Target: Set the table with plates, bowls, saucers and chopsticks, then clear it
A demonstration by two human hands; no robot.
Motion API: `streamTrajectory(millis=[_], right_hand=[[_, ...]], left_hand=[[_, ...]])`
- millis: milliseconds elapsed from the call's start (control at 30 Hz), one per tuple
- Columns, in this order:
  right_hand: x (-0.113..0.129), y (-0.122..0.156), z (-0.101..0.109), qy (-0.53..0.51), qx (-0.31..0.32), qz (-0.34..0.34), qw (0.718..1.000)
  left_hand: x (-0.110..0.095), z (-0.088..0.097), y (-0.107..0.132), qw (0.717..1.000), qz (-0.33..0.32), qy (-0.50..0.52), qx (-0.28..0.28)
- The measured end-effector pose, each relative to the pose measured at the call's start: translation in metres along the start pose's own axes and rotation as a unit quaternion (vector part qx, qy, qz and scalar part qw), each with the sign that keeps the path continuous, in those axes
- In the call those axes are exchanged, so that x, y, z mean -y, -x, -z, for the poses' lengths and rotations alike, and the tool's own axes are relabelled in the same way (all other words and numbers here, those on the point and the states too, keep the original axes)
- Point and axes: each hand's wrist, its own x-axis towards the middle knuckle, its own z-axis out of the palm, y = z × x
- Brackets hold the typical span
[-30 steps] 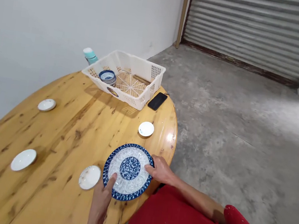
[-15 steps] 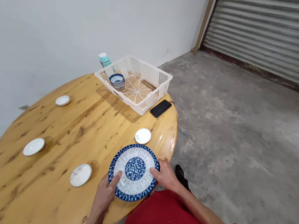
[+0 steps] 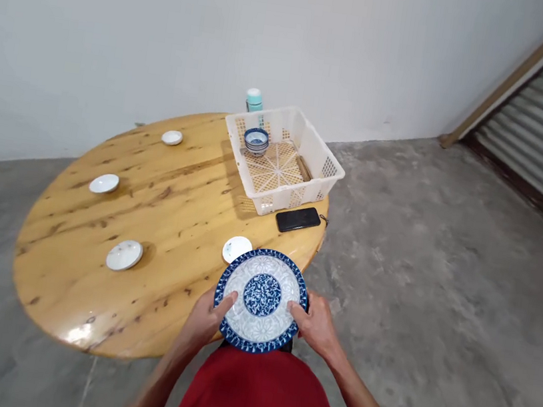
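A round blue-and-white patterned plate is held up in front of my red shirt, over the near edge of the wooden table. My left hand grips its left rim, thumb on top and fingers underneath. On the opposite rim my right hand holds it the same way. Whether more plates are stacked under it, I cannot tell. Just beyond the plate lies a small white dish, partly covered by the plate's rim in this view.
More small white dishes, one a shallow dish, sit along the table's left side. A white plastic basket holds stacked blue-and-white bowls and chopsticks. Near it are a black phone and a turquoise bottle.
My view has turned, so the basket and shutter appear farther right. Both hands keep hold of the plate, which now sits closer in front of my body.
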Motion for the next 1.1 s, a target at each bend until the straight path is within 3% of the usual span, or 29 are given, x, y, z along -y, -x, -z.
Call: streamTrajectory(millis=[100,333,533,667,833,967,1100], right_hand=[[0.013,-0.024,0.013,-0.043,0.027,0.014,0.999],[0.066,-0.090,0.038,-0.100,0.050,-0.001,0.994],[0.111,-0.148,0.068,-0.112,0.016,0.021,0.993],[0.135,-0.194,0.089,-0.097,-0.005,0.031,0.995],[0.152,-0.268,0.109,-0.049,0.007,0.050,0.998],[0.151,-0.333,0.119,-0.024,0.028,0.049,0.998],[0.139,-0.393,0.122,-0.018,0.070,0.014,0.997]], left_hand=[[-0.020,0.008,-0.012,0.999,-0.022,-0.039,-0.023],[-0.085,0.050,-0.059,0.988,-0.077,-0.127,-0.028],[-0.139,0.066,-0.118,0.989,-0.120,-0.087,-0.020],[-0.168,0.068,-0.165,0.992,-0.123,-0.028,-0.010],[-0.195,0.065,-0.222,0.992,-0.099,0.033,-0.069],[-0.204,0.055,-0.270,0.989,-0.088,0.070,-0.096],[-0.200,0.037,-0.317,0.988,-0.053,0.085,-0.120]])
